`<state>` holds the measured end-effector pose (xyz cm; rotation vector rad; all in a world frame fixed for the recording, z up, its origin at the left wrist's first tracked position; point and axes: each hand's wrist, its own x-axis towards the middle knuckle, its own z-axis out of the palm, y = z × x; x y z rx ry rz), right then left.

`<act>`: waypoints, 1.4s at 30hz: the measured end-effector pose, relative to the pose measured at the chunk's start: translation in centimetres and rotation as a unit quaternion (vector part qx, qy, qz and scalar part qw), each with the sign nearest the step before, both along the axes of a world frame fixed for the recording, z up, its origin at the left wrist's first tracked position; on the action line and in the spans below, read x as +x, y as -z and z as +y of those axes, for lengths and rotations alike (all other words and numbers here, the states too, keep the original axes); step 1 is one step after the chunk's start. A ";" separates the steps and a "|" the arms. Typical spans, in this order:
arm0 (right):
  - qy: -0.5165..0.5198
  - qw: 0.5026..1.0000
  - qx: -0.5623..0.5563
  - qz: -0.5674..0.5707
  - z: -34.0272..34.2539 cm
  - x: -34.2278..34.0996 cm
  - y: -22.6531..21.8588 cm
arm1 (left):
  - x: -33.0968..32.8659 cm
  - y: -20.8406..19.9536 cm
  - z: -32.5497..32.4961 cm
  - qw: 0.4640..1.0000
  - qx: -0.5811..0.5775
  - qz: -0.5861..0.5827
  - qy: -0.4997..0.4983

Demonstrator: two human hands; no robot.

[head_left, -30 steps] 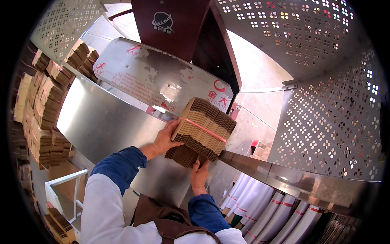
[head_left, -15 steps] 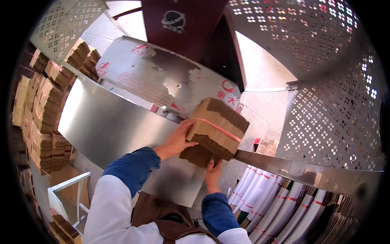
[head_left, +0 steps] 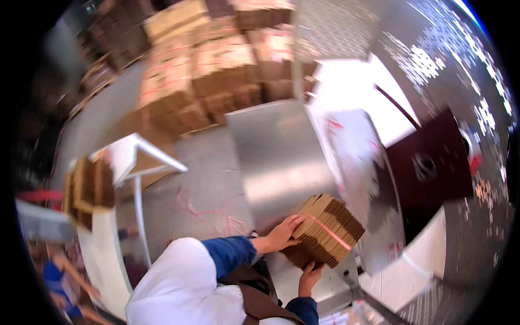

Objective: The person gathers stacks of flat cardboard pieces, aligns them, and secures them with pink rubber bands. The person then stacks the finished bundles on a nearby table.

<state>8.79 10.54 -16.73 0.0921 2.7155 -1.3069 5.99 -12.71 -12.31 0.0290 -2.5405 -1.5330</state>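
A bundle of folded brown cardboard (head_left: 335,226) is bound round its middle with a pink strap (head_left: 328,229). My left hand (head_left: 284,234) grips its left side, fingers on the upper face near the strap. Against the near lower edge of the bundle is my right hand (head_left: 310,279), its thumb and fingers closed on the cardboard. The bundle sits tilted over the shiny metal table (head_left: 281,157), close to the machine's edge; whether it touches the metal cannot be made out.
Strapped cardboard bundles (head_left: 222,65) are piled beyond the table. A white frame-like stand (head_left: 140,157) and a table with cardboard pieces (head_left: 89,187) stand left. Another person's arm (head_left: 76,276) shows lower left. Pink strap scraps (head_left: 211,214) litter the floor. A dark red machine panel (head_left: 428,160) rises right.
My view has swung left, bringing the piled bundles, the white stand and another person into sight. Both hands still hold the bundle, which has turned with me over the metal table.
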 end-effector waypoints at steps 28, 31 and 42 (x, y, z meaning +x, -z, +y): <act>-0.787 0.593 -0.153 0.077 -75.5 26.3 -13.9 | 65.0 -5.3 -39.4 0.552 -0.080 0.038 -0.829; -0.752 0.594 -0.182 -0.220 -91.3 33.2 -15.2 | 62.0 -6.0 -43.7 0.573 -0.098 0.052 -0.812; -0.907 0.384 -0.007 -0.176 -96.3 41.5 -9.0 | 64.2 -5.3 -47.2 0.534 0.108 0.127 -0.829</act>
